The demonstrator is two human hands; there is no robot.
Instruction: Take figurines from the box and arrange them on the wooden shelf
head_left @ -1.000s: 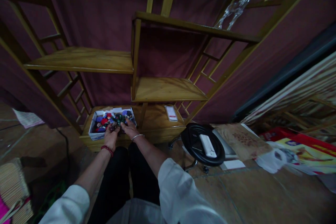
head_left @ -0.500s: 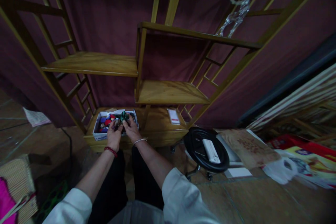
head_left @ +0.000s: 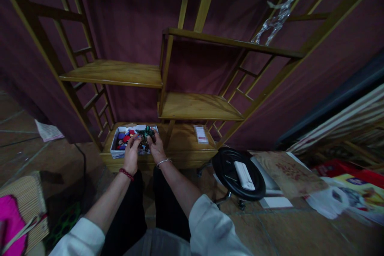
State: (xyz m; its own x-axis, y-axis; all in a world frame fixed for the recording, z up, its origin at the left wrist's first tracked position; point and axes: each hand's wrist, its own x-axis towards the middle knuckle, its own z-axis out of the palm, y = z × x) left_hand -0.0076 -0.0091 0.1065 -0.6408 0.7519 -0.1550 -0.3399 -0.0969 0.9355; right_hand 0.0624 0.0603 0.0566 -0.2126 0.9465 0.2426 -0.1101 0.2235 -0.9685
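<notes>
A shallow white box (head_left: 114, 144) sits on the low left board of the wooden shelf, filled with small red, blue and dark items. Above its right part is a shiny dark green object (head_left: 147, 131), shaped like a small figurine with parts sticking out. My right hand (head_left: 156, 148) grips it from the right, thumb and fingers closed. On its left side, my left hand (head_left: 131, 154) has its fingers curled in against the lower part. The fingertips partly cover the object and the contents below.
The wooden shelf (head_left: 199, 106) rises in front, with a clear deer-shaped ornament (head_left: 277, 18) upper right. A white card (head_left: 201, 134) lies on the low board. At right stand a black wheeled stool (head_left: 228, 176) bearing a white packet, and bags. A woven mat (head_left: 27, 204) is at left.
The view has shifted slightly, so the shelf sits a little further right. My hands have moved slightly apart, and more of the green figurine shows between them.
</notes>
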